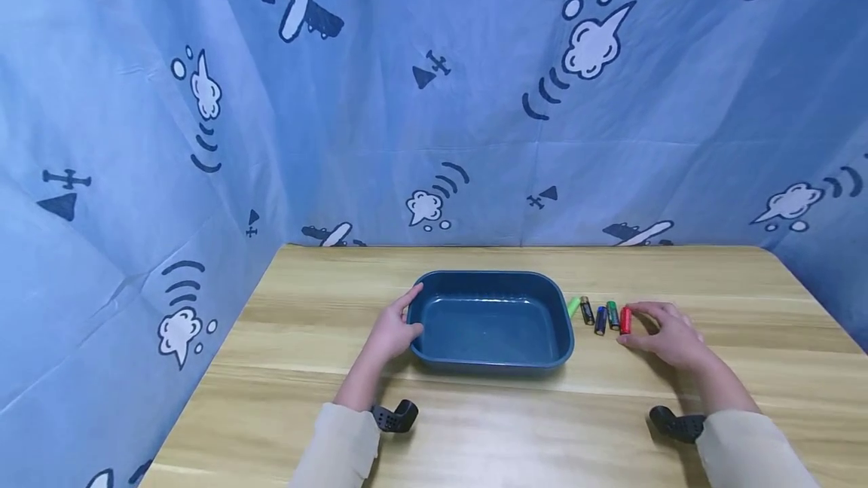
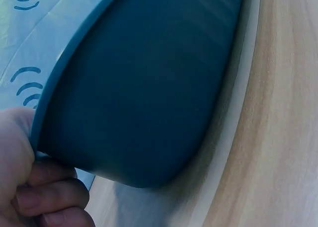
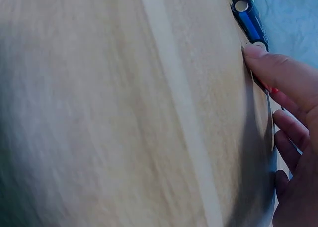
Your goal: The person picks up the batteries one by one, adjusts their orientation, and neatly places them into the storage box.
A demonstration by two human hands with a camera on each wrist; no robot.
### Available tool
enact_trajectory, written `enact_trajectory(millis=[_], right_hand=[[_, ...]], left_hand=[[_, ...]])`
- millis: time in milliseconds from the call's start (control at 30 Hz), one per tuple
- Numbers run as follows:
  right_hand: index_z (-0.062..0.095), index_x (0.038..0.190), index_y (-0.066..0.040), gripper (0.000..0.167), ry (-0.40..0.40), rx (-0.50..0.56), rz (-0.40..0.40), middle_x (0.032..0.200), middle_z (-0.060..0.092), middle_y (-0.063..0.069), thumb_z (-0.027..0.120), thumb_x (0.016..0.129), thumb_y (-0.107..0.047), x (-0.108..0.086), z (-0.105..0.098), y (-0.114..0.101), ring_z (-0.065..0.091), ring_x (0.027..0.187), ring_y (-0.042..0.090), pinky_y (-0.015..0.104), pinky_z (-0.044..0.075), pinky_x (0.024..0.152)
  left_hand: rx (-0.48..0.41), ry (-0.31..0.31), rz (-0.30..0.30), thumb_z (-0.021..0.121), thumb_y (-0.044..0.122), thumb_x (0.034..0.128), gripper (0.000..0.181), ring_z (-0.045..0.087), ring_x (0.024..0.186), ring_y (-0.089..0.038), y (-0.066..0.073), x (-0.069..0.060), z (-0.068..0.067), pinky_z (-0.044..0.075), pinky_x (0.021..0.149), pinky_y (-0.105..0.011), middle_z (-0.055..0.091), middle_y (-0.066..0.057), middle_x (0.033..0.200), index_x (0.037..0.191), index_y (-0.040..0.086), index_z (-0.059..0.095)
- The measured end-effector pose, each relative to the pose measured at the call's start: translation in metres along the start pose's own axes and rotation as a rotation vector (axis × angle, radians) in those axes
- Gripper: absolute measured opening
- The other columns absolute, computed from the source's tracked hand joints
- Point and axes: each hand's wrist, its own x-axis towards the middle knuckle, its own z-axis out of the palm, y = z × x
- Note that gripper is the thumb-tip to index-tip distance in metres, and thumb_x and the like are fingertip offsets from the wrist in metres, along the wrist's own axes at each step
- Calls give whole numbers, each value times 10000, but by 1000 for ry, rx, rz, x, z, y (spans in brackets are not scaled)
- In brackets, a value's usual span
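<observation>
A dark blue rectangular basin [image 1: 484,361] rests on the wooden table. My left hand [image 1: 392,331] grips its left rim, thumb on one side and curled fingers on the other, as the left wrist view shows with the hand [image 2: 42,187] at the basin's corner [image 2: 134,98]. Right of the basin lie several batteries: a light green one [image 1: 573,306], a black one [image 1: 587,311], a blue one [image 1: 600,321] and a dark green one [image 1: 613,315]. My right hand [image 1: 667,336] pinches the red battery [image 1: 626,321] by its ends; in the right wrist view the thumb mostly hides it.
The wooden table [image 1: 502,428] reaches back to a blue cloth [image 1: 380,134] printed with planes and clouds, which hangs behind and at the left. The light green battery lies close against the basin's right wall. Each wrist carries a black camera mount [image 1: 396,417].
</observation>
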Motion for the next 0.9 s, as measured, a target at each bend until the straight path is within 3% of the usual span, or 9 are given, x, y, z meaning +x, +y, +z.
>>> enact_trajectory(millis=[133,300,367,467,600,667,700,833,900], right_hand=[[394,1354,-14,820,3,-1,-3,1334,226,357,679,767,-512,3,0,-2,187,1157,588,720,179,821],[396,1355,-11,836,0,-14,-10,1325,232,358,670,763,-533,4,-3,-2,190,1146,596,709,188,814],[407,1345,-3,835,-4,-17,-2,1304,246,356,673,759,-535,3,-3,-1,201,1136,587,690,201,806],[422,1331,9,832,-4,-23,11,1277,268,355,685,751,-526,1,0,0,232,1121,575,684,224,803],[434,1313,20,824,28,-20,19,1270,279,356,690,748,-523,0,2,1,253,1109,576,688,232,802],[435,1309,24,823,40,-13,15,1272,281,351,691,746,-519,1,1,1,254,1105,571,680,230,798],[437,1307,22,827,41,-13,17,1273,287,346,692,742,-527,2,2,1,258,1106,566,672,234,796],[443,1298,33,833,36,-16,13,1262,299,342,700,735,-525,3,3,0,266,1101,555,658,245,782],[448,1293,31,830,49,-17,10,1261,304,338,698,735,-530,5,3,0,268,1105,553,656,248,782]], left_hand=[[9,-2,-19,586,-13,816,698,384,479,-137,0,1,-2,365,459,-221,511,-164,953,1410,303,399],[2,-4,-21,587,-17,819,695,355,476,-135,-1,1,1,365,466,-223,482,-150,1236,1405,311,407],[0,-10,-29,587,-24,817,699,350,473,-132,-2,1,2,365,465,-220,453,-134,1279,1403,312,409],[17,-13,-36,587,-23,811,704,353,459,-129,-2,1,2,358,453,-213,522,-144,1123,1399,323,413],[43,-15,-18,586,-4,812,699,356,470,-131,1,3,1,342,452,-210,481,-118,849,1399,331,409],[47,-17,-11,588,0,816,693,355,479,-133,2,4,0,347,460,-214,504,-93,967,1401,325,408],[54,-24,-12,588,-1,817,694,354,477,-133,2,4,0,345,454,-216,504,-129,926,1404,318,404],[54,-40,-37,585,-8,820,702,360,471,-130,1,2,-2,358,453,-217,496,-142,1192,1408,325,394],[53,-36,-22,579,-8,822,699,366,470,-132,2,3,-3,359,450,-218,495,-149,1214,1409,322,393]])
